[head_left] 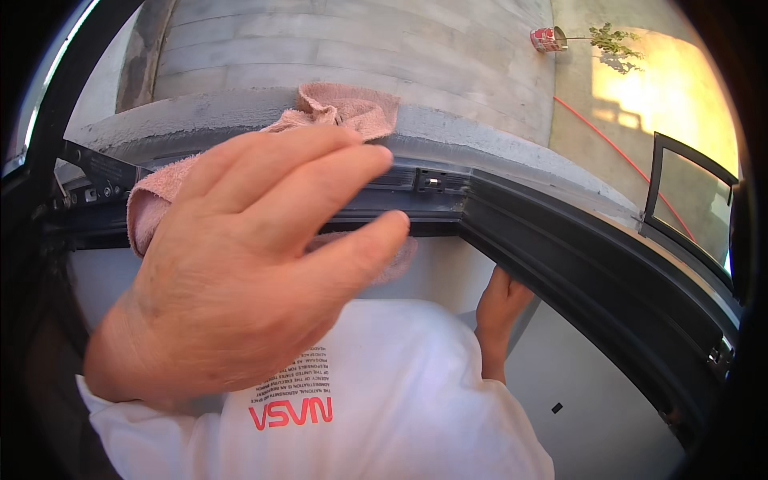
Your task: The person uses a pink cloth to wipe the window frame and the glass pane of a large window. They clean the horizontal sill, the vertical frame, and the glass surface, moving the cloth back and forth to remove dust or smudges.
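My left hand (258, 252) is large in the middle left, back up, fingers extended and thumb apart, slightly blurred. Beneath or behind it lies a pink terry cloth (354, 111), draped over the bottom rail of a dark metal window frame (396, 198). The cloth shows beyond my fingertips, left of the hand and below the thumb. Whether my palm touches it cannot be told. My right hand (504, 297) is at the inner lower edge of the frame, right of my chest; its fingertips are hidden by the frame.
A metal hinge arm (105, 171) is at the frame's left corner, and a latch fitting (433, 180) sits on the rail. Beyond the concrete sill (480, 135), far below, are a potted plant (547, 39) and a red hose (618, 153). Another window sash (657, 180) stands out at right.
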Demonstrator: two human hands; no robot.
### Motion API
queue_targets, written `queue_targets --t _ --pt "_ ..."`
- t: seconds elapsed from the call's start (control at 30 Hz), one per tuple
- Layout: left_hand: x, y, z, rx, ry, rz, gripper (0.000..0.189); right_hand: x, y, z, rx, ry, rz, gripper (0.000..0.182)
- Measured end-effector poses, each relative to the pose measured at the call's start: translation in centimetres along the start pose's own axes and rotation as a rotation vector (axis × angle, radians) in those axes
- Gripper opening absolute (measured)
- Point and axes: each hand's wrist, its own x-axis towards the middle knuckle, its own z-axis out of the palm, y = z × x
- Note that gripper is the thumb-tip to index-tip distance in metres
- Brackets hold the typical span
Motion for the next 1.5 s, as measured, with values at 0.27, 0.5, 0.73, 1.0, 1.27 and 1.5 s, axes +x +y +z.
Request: queue_targets --t 0.27,0.5,0.73,1.0,1.27,1.5 --pt "9.4 -1.9 6.3 -0.033 -0.450 0.362 0.030 -0.1 1.3 0.1 -0.007 0.010 -0.049 0.028" --pt "9.6 -1.9 10.5 0.040 -0.430 0.370 0.029 0.1 2.2 0.6 -0.043 0.063 0.021 0.021" --pt "10.5 -2.0 9.0 -0.016 -0.527 0.404 0.024 -0.8 0.7 0.3 -0.118 0.088 0.025 0.019" --pt "10.7 -2.1 9.3 -0.143 -0.554 0.210 0.019 -0.1 1.0 0.5 -0.016 0.054 0.055 0.023" --pt "10.9 -3.1 7.9 -0.215 -0.533 0.176 0.012 -0.4 -1.2 0.8 -0.029 0.082 0.020 0.026" --pt "10.3 -2.5 10.0 -0.279 -0.208 0.156 0.007 -0.6 1.8 0.2 -0.006 0.042 -0.011 0.026"
